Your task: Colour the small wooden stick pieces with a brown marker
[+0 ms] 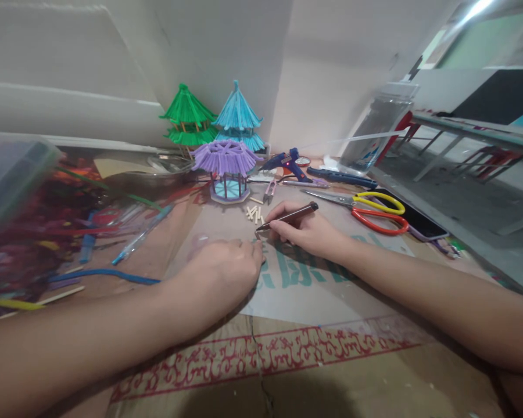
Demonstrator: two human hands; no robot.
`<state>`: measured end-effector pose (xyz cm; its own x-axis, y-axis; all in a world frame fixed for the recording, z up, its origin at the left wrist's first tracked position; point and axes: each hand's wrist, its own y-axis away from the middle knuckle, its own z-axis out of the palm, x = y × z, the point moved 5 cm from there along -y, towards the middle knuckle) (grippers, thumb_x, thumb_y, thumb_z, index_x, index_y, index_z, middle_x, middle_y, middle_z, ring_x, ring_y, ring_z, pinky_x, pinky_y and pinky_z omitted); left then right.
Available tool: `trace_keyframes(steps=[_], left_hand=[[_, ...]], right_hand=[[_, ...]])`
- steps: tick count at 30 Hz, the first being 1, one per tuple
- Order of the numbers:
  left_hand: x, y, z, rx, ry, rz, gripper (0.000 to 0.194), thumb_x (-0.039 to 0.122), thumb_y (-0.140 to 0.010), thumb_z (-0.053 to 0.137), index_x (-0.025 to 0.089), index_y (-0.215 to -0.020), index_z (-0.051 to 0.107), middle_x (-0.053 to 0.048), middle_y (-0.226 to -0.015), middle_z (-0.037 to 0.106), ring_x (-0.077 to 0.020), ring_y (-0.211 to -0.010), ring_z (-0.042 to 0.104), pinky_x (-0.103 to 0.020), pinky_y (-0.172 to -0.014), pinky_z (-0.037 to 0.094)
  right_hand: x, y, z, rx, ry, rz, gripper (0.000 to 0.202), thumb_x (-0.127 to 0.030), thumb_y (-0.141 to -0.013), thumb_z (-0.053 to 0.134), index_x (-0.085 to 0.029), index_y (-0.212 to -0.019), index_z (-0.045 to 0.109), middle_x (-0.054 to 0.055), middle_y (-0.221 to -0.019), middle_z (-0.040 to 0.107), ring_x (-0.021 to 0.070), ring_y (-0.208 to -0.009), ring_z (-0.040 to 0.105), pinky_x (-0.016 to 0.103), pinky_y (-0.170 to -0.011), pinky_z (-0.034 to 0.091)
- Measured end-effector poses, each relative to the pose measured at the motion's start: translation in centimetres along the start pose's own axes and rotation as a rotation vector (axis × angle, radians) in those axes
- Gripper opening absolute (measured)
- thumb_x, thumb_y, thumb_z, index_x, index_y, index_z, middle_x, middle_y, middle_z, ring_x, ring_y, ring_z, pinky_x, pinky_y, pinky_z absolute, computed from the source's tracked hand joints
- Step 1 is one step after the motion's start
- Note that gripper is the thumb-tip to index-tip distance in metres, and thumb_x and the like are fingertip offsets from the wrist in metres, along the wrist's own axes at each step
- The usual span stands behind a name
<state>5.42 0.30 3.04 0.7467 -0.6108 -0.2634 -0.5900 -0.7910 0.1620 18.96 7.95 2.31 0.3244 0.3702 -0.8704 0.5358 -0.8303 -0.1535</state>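
My right hand [307, 232] grips a dark marker pen [295, 215], its tip pointing down to the left. Close to that tip, my left hand [233, 261] rests on a pale sheet [283, 305] with green lettering, fingers bent together; whatever they pinch is too small to make out. Several short cut sticks [255, 213] lie just beyond both hands. Behind them stands a small pavilion model [229, 168] with a purple roof and a light blue floor. A green-roofed model [185, 116] and a blue-roofed model [237, 116] are farther back.
On the right are scissors [357, 203] with yellow and red handles, a phone [422, 217] and a clear container [379, 128]. A blue glue gun [292, 165] and small snips [270, 190] lie near the models. Pipe cleaners [113, 274] and a plastic box [17, 174] crowd the left.
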Motion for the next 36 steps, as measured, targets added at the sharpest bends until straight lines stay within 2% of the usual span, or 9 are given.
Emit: trace_keyframes(steps=[4,8,11,14,22,29,36], left_hand=[[-0.06,0.04,0.08,0.001,-0.011,-0.011,0.036,0.003,-0.089,0.048,0.008,-0.122,0.062,-0.017,-0.097,0.074,-0.0310,-0.078,0.073,-0.041,-0.062,0.056],[-0.09,0.16,0.33,0.083,-0.014,0.006,0.033,0.003,-0.087,0.049,0.008,-0.116,0.064,-0.015,-0.089,0.073,-0.0284,-0.072,0.071,-0.038,-0.060,0.054],[-0.16,0.27,0.42,0.140,-0.013,0.007,0.038,0.004,-0.088,0.048,0.008,-0.124,0.061,-0.015,-0.087,0.073,-0.0273,-0.072,0.071,-0.036,-0.059,0.053],[-0.26,0.31,0.53,0.110,-0.002,0.001,0.044,0.004,-0.089,0.048,0.009,-0.132,0.056,-0.012,-0.087,0.073,-0.0258,-0.074,0.071,-0.035,-0.062,0.054],[-0.44,0.22,0.45,0.060,0.033,-0.008,0.042,0.004,-0.091,0.049,0.011,-0.131,0.058,-0.011,-0.089,0.073,-0.0267,-0.076,0.072,-0.036,-0.062,0.055],[-0.30,0.30,0.33,0.017,0.005,-0.010,0.049,0.004,-0.091,0.050,0.010,-0.139,0.053,-0.011,-0.090,0.072,-0.0275,-0.075,0.072,-0.038,-0.062,0.056],[-0.33,0.05,0.20,0.011,0.019,-0.011,0.046,0.002,-0.090,0.050,0.010,-0.135,0.056,-0.012,-0.090,0.073,-0.0262,-0.074,0.072,-0.036,-0.061,0.054]], right_hand=[[0.08,-0.04,0.05,-0.008,-0.018,-0.024,0.010,-0.028,-0.094,0.060,-0.019,-0.098,0.059,0.000,-0.073,0.068,0.0119,-0.061,0.061,0.026,-0.054,0.046],[0.06,-0.07,0.08,-0.023,-0.018,-0.040,0.010,-0.028,-0.094,0.060,-0.019,-0.098,0.059,0.000,-0.074,0.068,0.0118,-0.062,0.061,0.026,-0.055,0.046],[0.00,-0.07,0.04,-0.024,-0.019,-0.038,0.010,-0.028,-0.093,0.060,-0.019,-0.098,0.059,0.000,-0.074,0.068,0.0120,-0.062,0.061,0.026,-0.056,0.047],[-0.01,-0.06,0.03,-0.023,-0.020,-0.035,0.010,-0.028,-0.094,0.060,-0.018,-0.098,0.060,0.000,-0.075,0.068,0.0120,-0.063,0.062,0.026,-0.057,0.047],[-0.06,-0.09,0.06,-0.025,-0.019,-0.058,0.010,-0.028,-0.094,0.060,-0.019,-0.099,0.060,0.000,-0.074,0.068,0.0126,-0.064,0.063,0.026,-0.057,0.048],[-0.32,0.02,-0.02,-0.037,0.007,-0.035,0.009,-0.029,-0.093,0.060,-0.019,-0.093,0.060,0.001,-0.074,0.068,0.0127,-0.063,0.061,0.026,-0.058,0.048],[0.27,-0.19,0.06,-0.035,-0.004,-0.056,0.011,-0.029,-0.096,0.058,-0.019,-0.102,0.061,0.001,-0.077,0.069,0.0120,-0.063,0.060,0.025,-0.057,0.046]])
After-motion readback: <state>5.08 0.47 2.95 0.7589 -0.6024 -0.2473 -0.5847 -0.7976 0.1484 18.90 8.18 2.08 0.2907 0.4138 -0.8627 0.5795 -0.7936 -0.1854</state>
